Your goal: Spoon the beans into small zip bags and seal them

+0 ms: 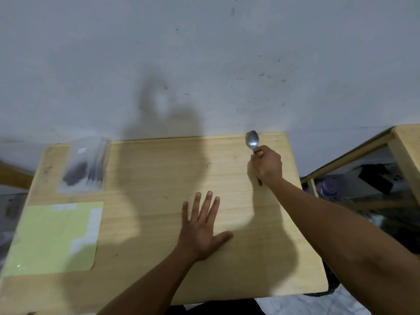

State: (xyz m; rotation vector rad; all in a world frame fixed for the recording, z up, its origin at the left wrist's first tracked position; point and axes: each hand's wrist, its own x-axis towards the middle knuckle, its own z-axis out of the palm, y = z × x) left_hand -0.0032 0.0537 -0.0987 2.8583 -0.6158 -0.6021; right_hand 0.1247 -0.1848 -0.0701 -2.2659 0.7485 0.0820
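A metal spoon (252, 139) is held at the table's far right corner, its empty bowl pointing away from me. My right hand (269, 165) grips its handle, whose end sticks out below my fist. My left hand (203, 226) lies flat on the wooden table (159, 169), fingers spread, near the middle front. A stack of clear zip bags (84, 164) lies at the far left of the table, with something dark showing inside; the view there is blurred. I see no loose beans.
A pale green sheet (54, 237) with blurred white patches lies at the table's near left. A grey wall (204, 64) stands right behind the table. A second wooden table (406, 142) stands to the right, with dark clutter beneath it.
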